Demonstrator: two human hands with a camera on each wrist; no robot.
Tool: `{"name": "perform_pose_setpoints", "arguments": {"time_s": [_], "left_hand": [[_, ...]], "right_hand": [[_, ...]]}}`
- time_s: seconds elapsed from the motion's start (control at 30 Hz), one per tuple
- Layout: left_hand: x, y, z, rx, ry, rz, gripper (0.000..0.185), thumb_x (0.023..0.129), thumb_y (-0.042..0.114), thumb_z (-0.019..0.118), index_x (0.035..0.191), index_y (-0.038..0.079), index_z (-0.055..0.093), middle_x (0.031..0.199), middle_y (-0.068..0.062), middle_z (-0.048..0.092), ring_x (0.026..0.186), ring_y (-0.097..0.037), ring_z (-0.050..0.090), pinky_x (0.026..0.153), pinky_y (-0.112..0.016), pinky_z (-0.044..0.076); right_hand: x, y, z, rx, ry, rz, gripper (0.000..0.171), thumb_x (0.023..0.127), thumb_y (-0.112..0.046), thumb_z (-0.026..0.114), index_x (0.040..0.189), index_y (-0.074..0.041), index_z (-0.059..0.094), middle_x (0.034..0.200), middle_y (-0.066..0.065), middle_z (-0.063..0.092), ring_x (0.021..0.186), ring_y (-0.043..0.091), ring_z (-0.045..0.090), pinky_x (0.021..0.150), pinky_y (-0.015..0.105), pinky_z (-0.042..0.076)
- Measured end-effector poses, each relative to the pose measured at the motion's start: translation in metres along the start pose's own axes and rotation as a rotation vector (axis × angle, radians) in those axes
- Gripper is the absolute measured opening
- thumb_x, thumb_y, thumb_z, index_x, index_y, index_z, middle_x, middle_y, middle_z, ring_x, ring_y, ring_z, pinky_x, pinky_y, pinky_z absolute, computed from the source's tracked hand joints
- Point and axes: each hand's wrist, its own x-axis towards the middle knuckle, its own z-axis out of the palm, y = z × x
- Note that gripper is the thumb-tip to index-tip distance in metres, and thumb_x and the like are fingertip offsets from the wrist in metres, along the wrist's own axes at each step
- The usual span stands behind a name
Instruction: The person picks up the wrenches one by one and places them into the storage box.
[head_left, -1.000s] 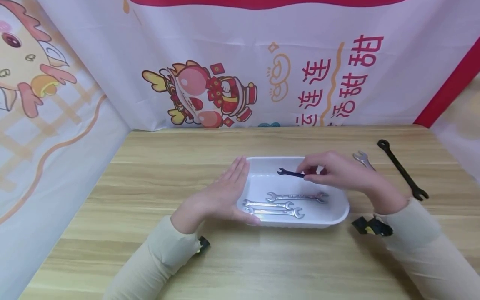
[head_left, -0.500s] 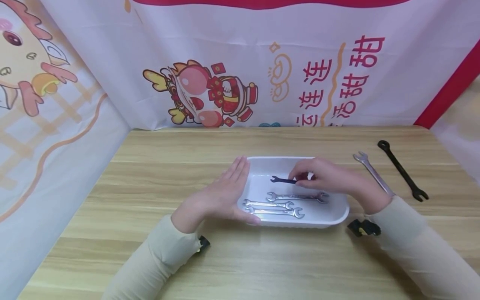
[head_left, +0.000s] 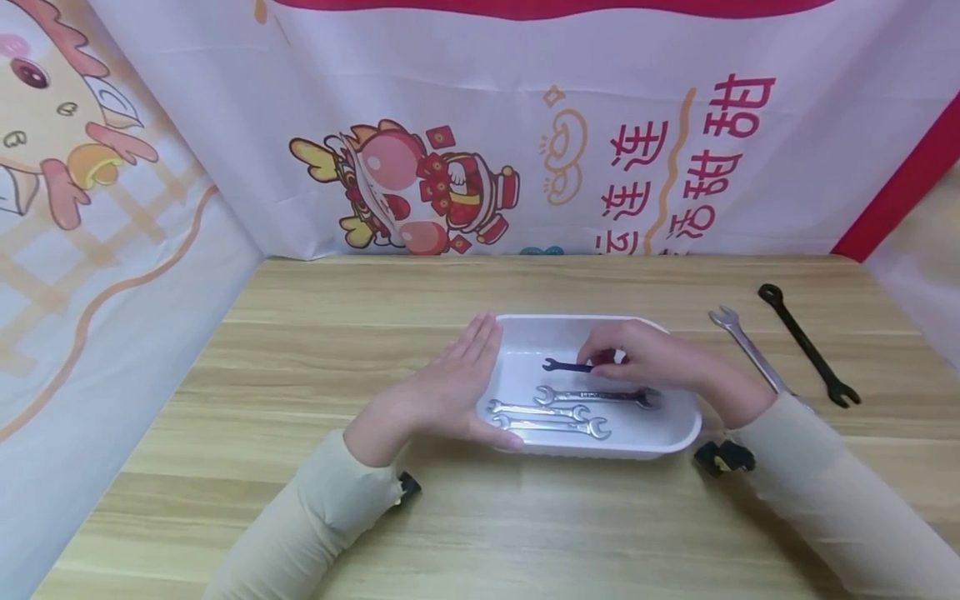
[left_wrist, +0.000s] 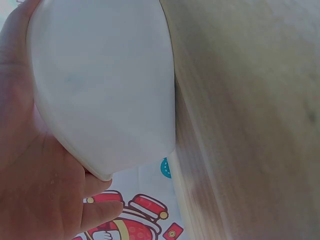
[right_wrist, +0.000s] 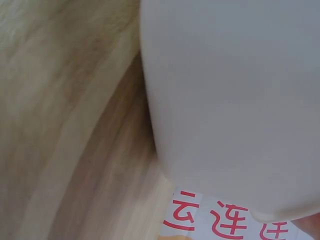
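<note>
In the head view a white plastic tray [head_left: 675,429] stands on the table. My right hand [head_left: 648,354] is inside its back right part, thumb and fingers pinching a small black open-end wrench [head_left: 564,365]; its right end is hidden by the fingers. My left hand [head_left: 442,392] rests with straight fingers along the tray's left end, the thumb on the front rim. Three silver open-end wrenches lie in the tray: one in the middle [head_left: 600,398], a shorter one [head_left: 536,410] and one nearest the front [head_left: 555,426]. The left wrist view has the left hand [left_wrist: 45,185] against the tray wall [left_wrist: 110,90].
Right of the tray, on the wooden table [head_left: 480,533], lie a silver wrench [head_left: 753,354], partly behind the right sleeve, and a long black wrench [head_left: 806,342]. A printed cloth [head_left: 450,67] hangs behind the table. The tray's outer wall [right_wrist: 230,110] fills much of the right wrist view.
My right hand has moved left and lower into the tray with the small black wrench, then stayed nearly still. More of the silver wrench on the table shows. The left hand has kept its place.
</note>
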Motion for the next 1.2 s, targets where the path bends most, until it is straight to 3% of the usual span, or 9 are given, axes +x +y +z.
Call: {"name": "perform_pose_setpoints", "arguments": {"time_s": [0.3,1.2], "left_hand": [[0.0009,0.0002,0.0004,0.014,-0.002,0.001,0.141,0.064,0.089,0.061,0.159,0.011,-0.010,0.166,-0.001,-0.022,0.154,-0.018,-0.019,0.125,-0.041,0.004],[-0.0014,0.0007,0.0000,0.001,0.004,0.011,0.141,0.066,0.087,0.062,0.159,0.010,-0.010,0.166,-0.002,-0.022,0.154,-0.019,-0.019,0.126,-0.040,0.004]], "right_hand": [[0.0045,0.0027,0.0050,-0.052,-0.012,-0.005,0.018,0.091,-0.013,0.072,0.108,-0.019,0.075,0.093,-0.009,0.070,0.084,0.004,0.060,0.079,0.031,0.057],[0.0065,0.0038,0.0091,-0.059,-0.082,0.026,0.019,0.089,-0.012,0.073,0.107,-0.017,0.075,0.093,-0.009,0.071,0.085,0.003,0.060,0.080,0.026,0.054]]}}
